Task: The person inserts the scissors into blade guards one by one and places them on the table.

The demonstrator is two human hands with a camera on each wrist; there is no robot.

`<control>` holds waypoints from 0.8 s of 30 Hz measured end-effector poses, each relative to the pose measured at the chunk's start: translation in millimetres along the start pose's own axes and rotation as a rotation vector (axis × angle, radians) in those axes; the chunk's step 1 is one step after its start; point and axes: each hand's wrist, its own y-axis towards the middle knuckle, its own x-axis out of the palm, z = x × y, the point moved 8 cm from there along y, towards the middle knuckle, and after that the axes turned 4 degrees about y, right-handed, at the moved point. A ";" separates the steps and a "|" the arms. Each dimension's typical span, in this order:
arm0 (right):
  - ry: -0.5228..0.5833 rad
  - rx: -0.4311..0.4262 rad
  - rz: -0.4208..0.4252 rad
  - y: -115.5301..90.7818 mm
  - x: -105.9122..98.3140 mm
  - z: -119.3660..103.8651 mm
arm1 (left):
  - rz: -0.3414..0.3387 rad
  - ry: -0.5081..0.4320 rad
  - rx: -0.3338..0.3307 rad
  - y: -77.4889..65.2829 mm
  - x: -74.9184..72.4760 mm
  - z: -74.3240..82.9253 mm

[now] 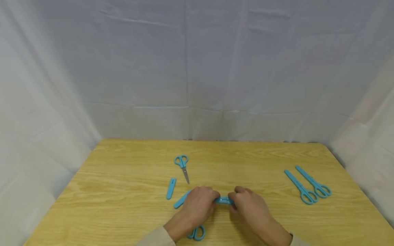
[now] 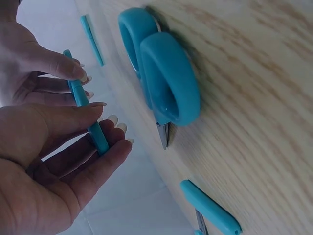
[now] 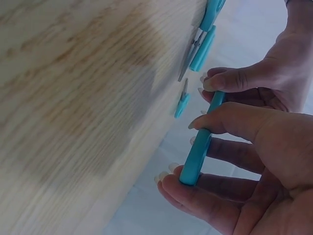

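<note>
Blue slim piece (image 1: pixel 224 200), lower centre of the frame, above the tabletop (image 1: pixel 123 177): I see left hand (image 1: pixel 198 205) and right hand (image 1: pixel 250 207) curled, each pinching one end. Step, I judge: two-handed handling; next move seems to call for steady grips.

High head view, close wrist views
The head looks forward and down across the surface (image 1: pixel 123 212); low wrist cameras share left hand (image 2: pixel 58 161) and right hand (image 3: pixel 274 156), toward nine o'clock in the left view, three in the right.

Turquoise-handled scissors (image 1: pixel 183 166), yellow grained tabletop (image 1: pixel 123 191)
</note>
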 end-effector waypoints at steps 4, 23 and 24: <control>0.008 -0.012 0.011 -0.3 0.8 -0.9 | 0.000 0.002 0.004 0.1 1.4 -0.8; 0.044 0.026 0.003 -4.5 -3.2 11.3 | -0.016 0.063 0.067 1.8 2.8 8.3; 0.042 0.021 0.008 -4.9 -3.7 11.3 | -0.015 0.069 0.073 1.4 2.8 8.9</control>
